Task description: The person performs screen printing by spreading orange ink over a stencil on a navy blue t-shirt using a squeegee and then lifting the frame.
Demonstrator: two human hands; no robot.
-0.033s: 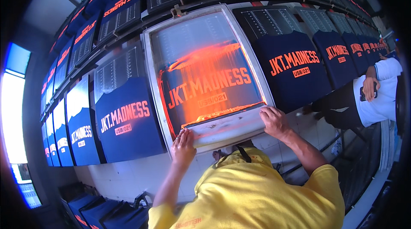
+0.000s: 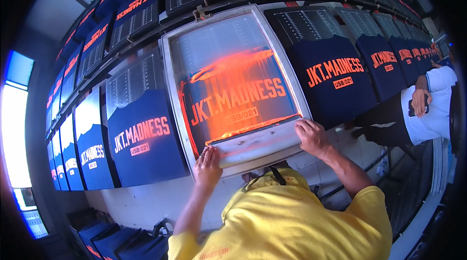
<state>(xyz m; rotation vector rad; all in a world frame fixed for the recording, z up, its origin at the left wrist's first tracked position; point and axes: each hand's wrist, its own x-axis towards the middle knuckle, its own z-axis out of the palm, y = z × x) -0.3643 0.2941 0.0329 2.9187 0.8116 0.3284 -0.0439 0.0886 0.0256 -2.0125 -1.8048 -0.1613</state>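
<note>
A screen printing frame (image 2: 277, 48) lies over a dark blue fabric piece on a board in front of me, with bright orange ink (image 2: 243, 60) smeared across its mesh. Orange lettering shows through the mesh. Along the near end of the frame sits a wide, pale squeegee (image 2: 265, 138), tilted, with orange ink at its edge. My left hand (image 2: 208, 163) is closed on the squeegee's left end. At the other end, my right hand (image 2: 312, 137) grips it with bent fingers. Both palms are turned away from view.
Printed dark blue fabric pieces lie on boards to the left (image 2: 141, 138) and right (image 2: 333, 75). A rail (image 2: 219, 5) runs behind the frame, with more boards beyond. At the right stands a person in a white top (image 2: 428, 109), holding a dark object.
</note>
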